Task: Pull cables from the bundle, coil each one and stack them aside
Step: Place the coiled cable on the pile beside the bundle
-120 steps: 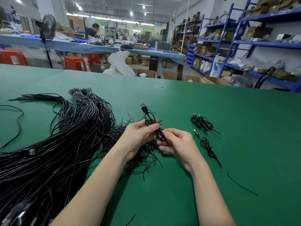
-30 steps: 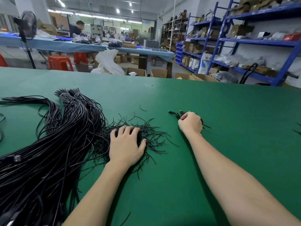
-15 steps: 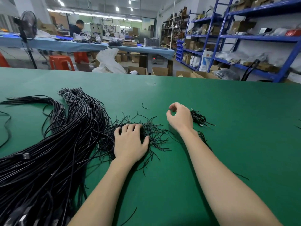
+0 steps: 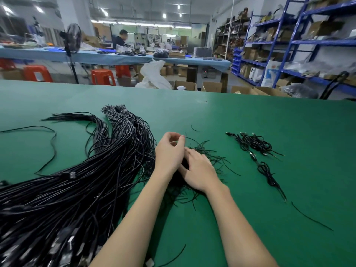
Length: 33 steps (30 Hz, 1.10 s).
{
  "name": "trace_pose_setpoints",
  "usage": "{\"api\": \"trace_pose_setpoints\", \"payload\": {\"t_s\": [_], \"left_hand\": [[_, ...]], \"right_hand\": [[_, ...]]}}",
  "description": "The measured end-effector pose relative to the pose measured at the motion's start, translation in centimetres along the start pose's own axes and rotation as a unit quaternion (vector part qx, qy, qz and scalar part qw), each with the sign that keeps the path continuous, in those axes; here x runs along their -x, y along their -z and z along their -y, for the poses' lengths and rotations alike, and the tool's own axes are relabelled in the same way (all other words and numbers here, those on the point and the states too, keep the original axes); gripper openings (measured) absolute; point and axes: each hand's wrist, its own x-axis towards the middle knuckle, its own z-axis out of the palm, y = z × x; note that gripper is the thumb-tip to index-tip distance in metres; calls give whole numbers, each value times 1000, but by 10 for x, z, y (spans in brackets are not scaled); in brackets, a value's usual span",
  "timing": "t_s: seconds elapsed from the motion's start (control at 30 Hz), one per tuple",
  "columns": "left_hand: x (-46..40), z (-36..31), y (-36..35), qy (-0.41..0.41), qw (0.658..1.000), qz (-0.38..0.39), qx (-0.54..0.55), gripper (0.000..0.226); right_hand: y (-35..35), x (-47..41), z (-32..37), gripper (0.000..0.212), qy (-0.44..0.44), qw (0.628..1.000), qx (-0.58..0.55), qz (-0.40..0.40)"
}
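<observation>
Two bare hands above short black ties (image 4: 208, 157), left hand (image 4: 169, 151) curled, fingertips nearly pinched, right hand (image 4: 200, 170) relaxed and spread, cable bundle (image 4: 81, 182) leftward, coiled cables (image 4: 256, 144) rightward, well apart.

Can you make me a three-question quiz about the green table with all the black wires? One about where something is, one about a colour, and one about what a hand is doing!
1. Where do the small coiled black cables lie?
A. right of both hands
B. on the big bundle
C. on a stool

2. What colour is the flat table mat?
A. blue
B. green
C. orange

3. What is the right hand doing?
A. gripping a box
B. waving high in the air
C. resting with loose fingers on the pile of short black wire ties

Answers: 1 A, they sit off to the right; 2 B, the mat is green all over; 3 C, its fingers lie relaxed on the ties.
</observation>
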Motion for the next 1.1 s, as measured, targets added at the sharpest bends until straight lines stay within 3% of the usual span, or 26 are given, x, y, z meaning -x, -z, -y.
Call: {"api": "trace_pose_setpoints", "payload": {"t_s": [0.13,0.2,0.27,0.37,0.47,0.57,0.7,0.87,1.1], "left_hand": [[0,-12,7,-15,999,20,-40,12],[-1,-18,15,-40,992,21,-117,16],[-1,-22,25,-66,963,2,-262,20],[-6,-21,39,-68,885,-31,-459,29],[-9,-9,48,-30,841,-37,-539,39],[-11,3,54,3,828,-20,-560,35],[-14,8,57,1,844,-40,-535,27],[-14,6,59,7,864,-67,-500,31],[-21,-2,68,72,956,-74,-274,25]], "right_hand": [[-3,-1,2,60,-14,999,22,32],[-4,-1,3,58,-21,999,14,29],[-4,-1,4,56,-24,1000,-4,18],[-4,0,8,51,-30,998,-44,-24],[-1,1,14,45,-17,991,-86,-97],[0,2,19,39,18,979,-133,-152],[-4,3,24,30,44,968,-166,-182],[-10,2,31,29,55,971,-162,-165],[-11,2,37,31,57,967,-175,-174]]}}
